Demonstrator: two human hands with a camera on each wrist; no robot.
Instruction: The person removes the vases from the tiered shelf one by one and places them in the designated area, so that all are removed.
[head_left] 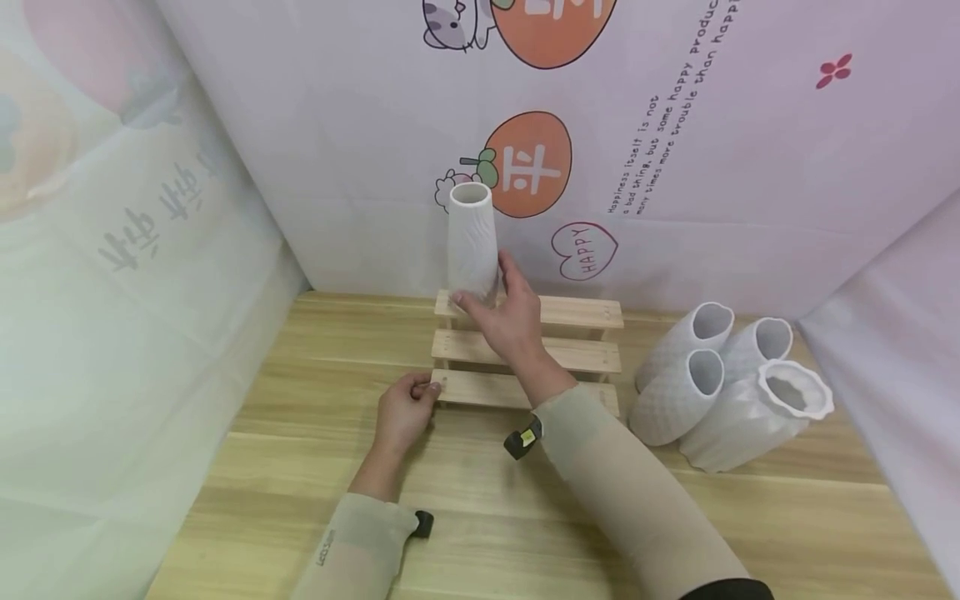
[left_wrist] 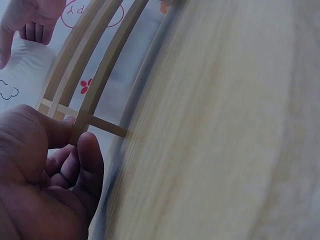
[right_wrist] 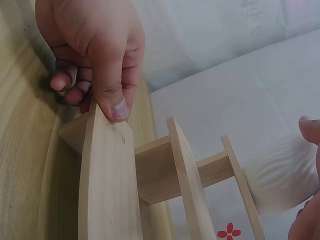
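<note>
A tall white vase (head_left: 472, 246) with wavy relief stands upright at the left end of the top step of a wooden stepped rack (head_left: 525, 350). My right hand (head_left: 513, 321) grips its lower part, thumb in front and fingers around the right side. Down at the front step's left end, my left hand (head_left: 405, 412) pinches the slat between thumb and fingers. The left wrist view shows that left hand (left_wrist: 55, 170) at the slat's end. In the right wrist view, the left thumb presses on the slat's top, and the vase base (right_wrist: 282, 175) sits at the far step.
Several white textured vases (head_left: 675, 396) stand grouped on the wooden table (head_left: 300, 467), right of the rack; one has a ruffled rim (head_left: 797, 390). A printed cloth wall (head_left: 375, 167) rises close behind the rack, with more cloth (head_left: 112, 333) at the left.
</note>
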